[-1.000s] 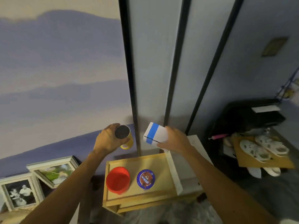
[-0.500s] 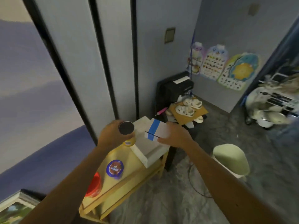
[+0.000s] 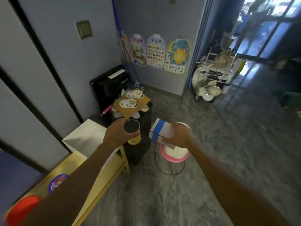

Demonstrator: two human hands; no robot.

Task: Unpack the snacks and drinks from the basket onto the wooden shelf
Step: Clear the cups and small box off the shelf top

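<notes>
My left hand (image 3: 116, 136) grips a yellow can (image 3: 133, 134) with a dark top, held in the air past the right end of the wooden shelf (image 3: 84, 170). My right hand (image 3: 178, 136) holds a white box with a blue stripe (image 3: 160, 132) over a white basket with a pink rim (image 3: 175, 154) that stands on the floor. On the shelf at lower left lie a blue-lidded round tub (image 3: 57, 182) and a red lid or bowl (image 3: 22, 207), both partly hidden by my left forearm. A white box (image 3: 86, 137) rests on the shelf's right end.
A black cabinet (image 3: 110, 85) and a black stand with white sandals (image 3: 130, 101) on cardboard stand behind the shelf. Posters hang on the far wall, and a toy scooter (image 3: 206, 88) is parked by the doorway. A cable loop lies on the grey floor.
The view has swung right, away from the shelf toward the room. Both hands, still holding the can and the box, have moved off the shelf to above the basket and the floor.
</notes>
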